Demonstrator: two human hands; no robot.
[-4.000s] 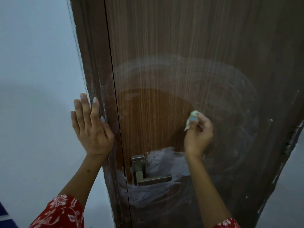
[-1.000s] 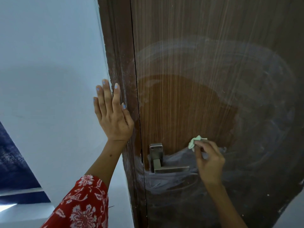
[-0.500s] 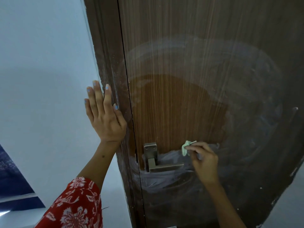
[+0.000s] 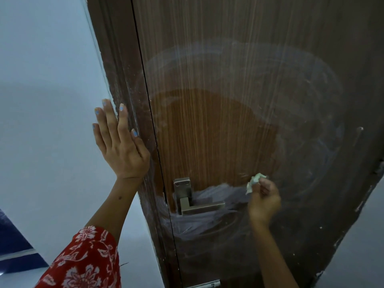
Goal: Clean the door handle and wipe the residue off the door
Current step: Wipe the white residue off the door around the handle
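one crumpled cloth (image 4: 254, 182) (pale green) atop right hand (image 4: 264, 201) fingertips, against door (image 4: 218, 132)

Brown wood-grain door (image 4: 218, 132), shut, smeared with whitish swirled residue (image 4: 209, 223); one clean patch above the handle. Square steel lever handle (image 4: 197, 205) horizontal, pointing right, residue around it. Crumpled pale-green wipe (image 4: 253, 182) lay against the door, right of handle.

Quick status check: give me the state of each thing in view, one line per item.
door: shut, partly wiped, white residue ringing a clean patch
handle: level, residue smeared around it
cloth: crumpled, pinched against the door
right hand: holds the cloth, right of the handle
left hand: fingers straight, flat over the wall and frame edge
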